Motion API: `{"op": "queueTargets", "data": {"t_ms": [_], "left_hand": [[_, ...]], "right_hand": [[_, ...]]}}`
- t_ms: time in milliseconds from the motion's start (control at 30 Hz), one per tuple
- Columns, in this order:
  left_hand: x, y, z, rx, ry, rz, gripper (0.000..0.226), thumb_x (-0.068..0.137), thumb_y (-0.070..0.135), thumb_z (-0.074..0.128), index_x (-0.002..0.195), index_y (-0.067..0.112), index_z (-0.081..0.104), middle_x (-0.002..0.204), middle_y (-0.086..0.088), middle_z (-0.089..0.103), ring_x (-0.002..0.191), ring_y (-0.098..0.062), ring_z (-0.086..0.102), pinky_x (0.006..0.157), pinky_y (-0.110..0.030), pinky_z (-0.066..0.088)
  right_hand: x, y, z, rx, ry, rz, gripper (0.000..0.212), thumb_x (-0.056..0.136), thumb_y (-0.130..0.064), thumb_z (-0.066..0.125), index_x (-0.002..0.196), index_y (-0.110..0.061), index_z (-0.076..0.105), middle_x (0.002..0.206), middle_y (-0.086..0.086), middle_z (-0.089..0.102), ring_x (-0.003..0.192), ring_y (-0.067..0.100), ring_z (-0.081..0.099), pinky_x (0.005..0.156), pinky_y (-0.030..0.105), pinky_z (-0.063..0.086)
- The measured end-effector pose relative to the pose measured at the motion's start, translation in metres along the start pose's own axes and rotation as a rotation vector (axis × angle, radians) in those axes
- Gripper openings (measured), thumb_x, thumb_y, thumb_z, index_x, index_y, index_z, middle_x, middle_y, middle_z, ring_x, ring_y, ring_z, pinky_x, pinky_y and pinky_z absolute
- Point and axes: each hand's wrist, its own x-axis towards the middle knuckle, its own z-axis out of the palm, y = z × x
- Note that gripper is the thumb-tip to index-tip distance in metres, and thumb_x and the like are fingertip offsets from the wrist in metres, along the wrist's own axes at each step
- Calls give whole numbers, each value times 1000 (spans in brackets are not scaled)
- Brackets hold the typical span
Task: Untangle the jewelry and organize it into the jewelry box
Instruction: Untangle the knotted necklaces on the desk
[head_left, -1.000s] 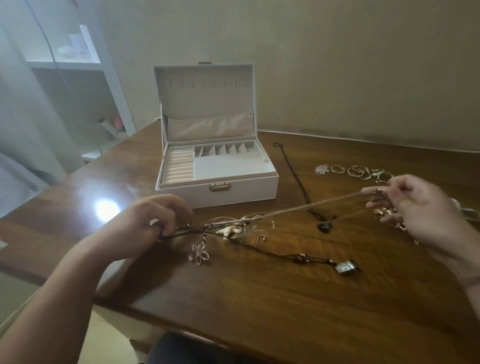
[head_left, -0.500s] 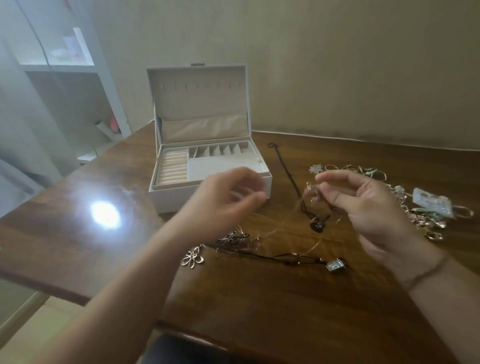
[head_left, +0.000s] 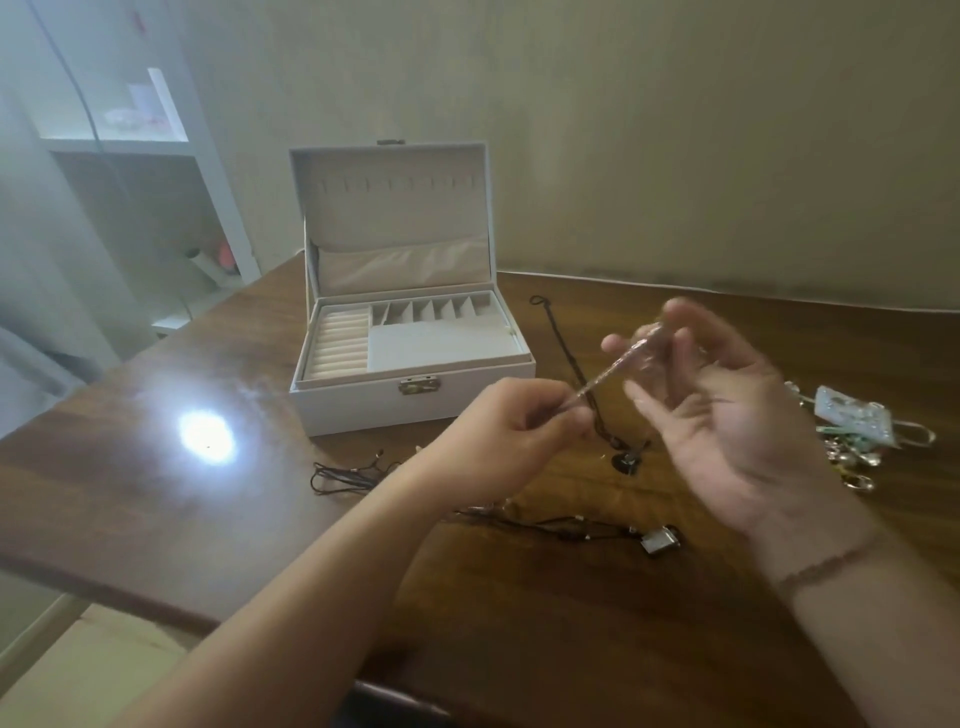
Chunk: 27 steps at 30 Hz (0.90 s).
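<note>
A: What's seen, biggest first?

B: One desk (head_left: 156, 493), wood, w/ a light glare. One jewelry box (head_left: 415, 364) stood open at its far left, lid up, compartments apparently bare. No piece is yet seen inside.

A: Hands?

B: Two, both raised above the desk. A thin pale chain (head_left: 618, 366) is stretched between them. The left hand (head_left: 514, 431) is curled, the chain's lower end pinched by its fingers (head_left: 566, 410). The right hand (head_left: 727, 410) is blurred; its fingers look spread, the chain's upper end apparently looped at the tips, so a true grip can't be told.

A: Changed vs. 1 s ago?

B: Then the chain was drawn long, its far end caught in the tangle on the desk. Now it's lifted clear and gathered short. One piece is judged freed, approx. ready for boxing.

A: What's left?

B: One dark cord necklace (head_left: 571, 364) w/ pendant, laid beyond the hands. One cord tangle (head_left: 343, 475) w/ a square charm (head_left: 660, 540), near the desk's front. One small heap (head_left: 852, 431) at right; items too blurred to be counted.
</note>
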Motion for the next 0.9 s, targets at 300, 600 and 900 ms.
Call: {"op": "queueTargets", "data": {"t_ms": [300, 600, 900], "left_hand": [[-12, -26, -29, 170, -102, -92, 10, 98, 24, 60, 95, 22, 69, 66, 14, 59, 60, -6, 55, 59, -25, 50], [-20, -32, -36, 171, -114, -138, 25, 103, 23, 49, 105, 20, 74, 89, 9, 75, 84, -5, 69, 80, -21, 54], [-18, -42, -29, 48, -28, -57, 12, 93, 15, 66, 103, 21, 70, 82, 11, 70, 80, -7, 67, 78, -23, 53]], "right_hand": [[8, -48, -39, 22, 65, -178, 19, 80, -19, 57, 82, -32, 71, 74, -10, 68, 64, 6, 64, 61, 25, 57], [-28, -43, -116, -1420, 118, -91, 17, 88, -35, 62, 85, -50, 69, 71, -11, 70, 51, 32, 58, 37, 44, 47], [-45, -18, -124, -1884, -104, -80, 35, 88, -24, 62, 80, -57, 54, 91, -33, 55, 89, -4, 51, 74, 34, 47]]}}
